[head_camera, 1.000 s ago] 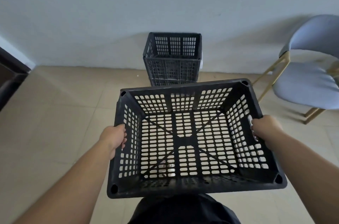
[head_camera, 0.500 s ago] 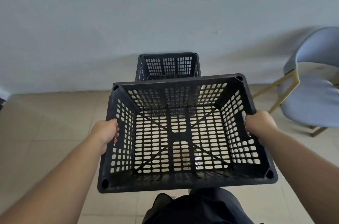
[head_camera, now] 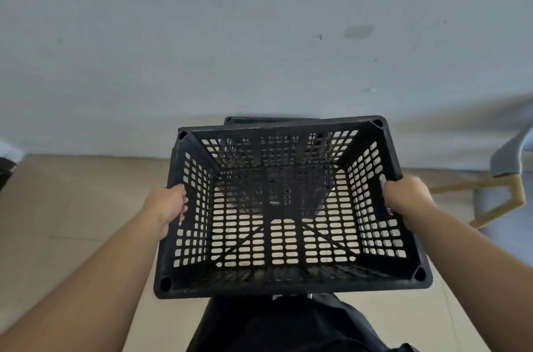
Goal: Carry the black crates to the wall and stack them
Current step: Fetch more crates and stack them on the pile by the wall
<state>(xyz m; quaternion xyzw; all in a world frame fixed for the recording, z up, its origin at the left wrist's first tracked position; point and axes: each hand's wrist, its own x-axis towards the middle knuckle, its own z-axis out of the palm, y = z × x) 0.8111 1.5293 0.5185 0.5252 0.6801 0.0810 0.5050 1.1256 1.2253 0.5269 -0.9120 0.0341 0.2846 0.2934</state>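
Black crate in hand (head_camera: pixel 288 207): perforated plastic, held level and open side up, its far rim over the stack.
Stacked crates (head_camera: pixel 259 120): against the wall (head_camera: pixel 230 34), almost wholly hidden behind the held crate, only a strip of rim showing.
Chair (head_camera: pixel 507 178): grey seat, gold legs, right of the held crate, clear of it.
Floor (head_camera: pixel 72 207): beige tile, seen through the held crate's slots.
Left hand (head_camera: pixel 168 204): fingers curled tight over the crate's left rim.
Right hand (head_camera: pixel 406 197): clenched on the handle slot in the right wall.
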